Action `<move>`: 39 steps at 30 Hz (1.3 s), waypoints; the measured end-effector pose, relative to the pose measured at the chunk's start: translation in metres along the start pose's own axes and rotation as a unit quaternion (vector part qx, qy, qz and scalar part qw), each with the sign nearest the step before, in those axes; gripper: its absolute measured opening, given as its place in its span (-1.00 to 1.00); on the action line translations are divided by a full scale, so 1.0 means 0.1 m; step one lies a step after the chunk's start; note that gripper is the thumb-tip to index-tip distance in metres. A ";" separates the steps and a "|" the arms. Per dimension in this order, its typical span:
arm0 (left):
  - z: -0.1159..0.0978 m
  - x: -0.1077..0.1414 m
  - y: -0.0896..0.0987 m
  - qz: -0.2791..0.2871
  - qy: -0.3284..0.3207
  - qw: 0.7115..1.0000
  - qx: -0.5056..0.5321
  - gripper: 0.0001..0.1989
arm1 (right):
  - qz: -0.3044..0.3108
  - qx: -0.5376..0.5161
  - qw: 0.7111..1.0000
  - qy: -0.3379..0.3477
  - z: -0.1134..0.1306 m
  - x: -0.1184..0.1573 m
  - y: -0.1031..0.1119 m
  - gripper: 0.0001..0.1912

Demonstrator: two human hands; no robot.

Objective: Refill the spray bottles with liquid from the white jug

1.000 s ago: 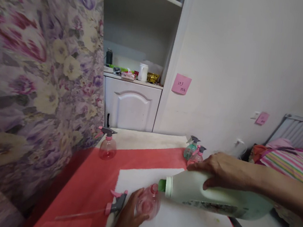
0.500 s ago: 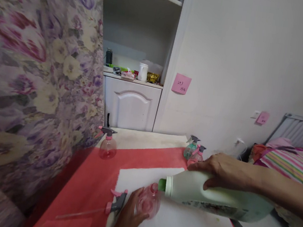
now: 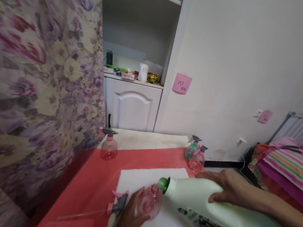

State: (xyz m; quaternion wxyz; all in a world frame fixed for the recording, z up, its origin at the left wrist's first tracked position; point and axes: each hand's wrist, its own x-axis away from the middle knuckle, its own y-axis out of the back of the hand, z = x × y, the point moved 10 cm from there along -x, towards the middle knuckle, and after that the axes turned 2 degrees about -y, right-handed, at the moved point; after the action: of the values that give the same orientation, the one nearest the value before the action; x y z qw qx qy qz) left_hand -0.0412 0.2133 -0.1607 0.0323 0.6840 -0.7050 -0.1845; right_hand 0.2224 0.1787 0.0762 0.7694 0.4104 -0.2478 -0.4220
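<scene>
My left hand (image 3: 133, 212) is wrapped round a clear pink spray bottle (image 3: 150, 205) whose neck is uncapped and faces up. In my right hand (image 3: 229, 190) is a large pale green jug (image 3: 199, 193), gripped from above and tilted with its mouth toward the left. The jug's green spout (image 3: 163, 184) hangs just above and beside the pink bottle's neck; I cannot tell whether liquid is flowing. Left of my left hand lies a grey and pink spray head (image 3: 118, 203) with a long clear tube.
A pink spray bottle (image 3: 109, 149) stands at the back left of the red cloth (image 3: 86, 179). A green spray bottle (image 3: 190, 150) and another pink one (image 3: 196, 163) stand at the back right. White paper (image 3: 134, 175) lies under my hands. A floral curtain (image 3: 41, 75) hangs at left.
The jug's base and my right hand have dropped, so the jug tilts less and its mouth points more upward. My left hand and the pink bottle have barely moved.
</scene>
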 end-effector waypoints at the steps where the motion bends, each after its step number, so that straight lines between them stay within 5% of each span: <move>1: 0.03 0.00 -0.01 0.002 -0.002 1.000 -0.004 -0.26 | -0.012 -0.044 0.999 -0.019 -0.09 0.01 0.01 -0.41; 5: -0.01 0.02 0.01 0.014 -0.010 1.000 -0.018 -0.29 | -0.125 -0.223 0.962 -0.095 -0.48 0.06 0.18 -0.32; 10: -0.17 0.05 0.09 -0.006 -0.032 0.998 -0.061 -0.35 | -0.248 -0.404 0.878 -0.063 -0.62 -0.10 0.20 -0.25; 15: -0.11 0.07 0.08 -0.031 -0.022 0.996 -0.078 -0.33 | -0.308 -0.510 0.802 0.027 -0.54 -0.53 -0.14 -0.15; 20: -0.08 0.08 0.07 -0.033 -0.027 0.993 -0.114 -0.30 | -0.355 -0.531 0.766 0.064 -0.64 -0.88 -0.56 -0.08; 25: -0.04 0.08 0.06 -0.027 -0.009 0.996 -0.087 -0.30 | -0.395 -0.500 0.768 0.064 -0.74 -1.06 -0.89 -0.06; 32: 0.02 0.07 0.02 0.006 0.040 0.998 -0.047 -0.27 | -0.371 -0.472 0.799 0.044 -0.75 -1.14 -1.20 -0.09; 39: 0.03 0.05 0.04 0.007 0.035 0.997 -0.064 -0.29 | -0.417 -0.351 0.836 -0.053 -0.97 -0.56 -1.40 -0.34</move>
State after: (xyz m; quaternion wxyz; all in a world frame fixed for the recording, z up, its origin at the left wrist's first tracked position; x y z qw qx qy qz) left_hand -0.0463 0.2090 -0.1631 0.1021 0.6812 -0.6953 -0.2052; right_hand 0.2017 0.2248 -0.0955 0.5985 0.1545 0.0717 -0.7828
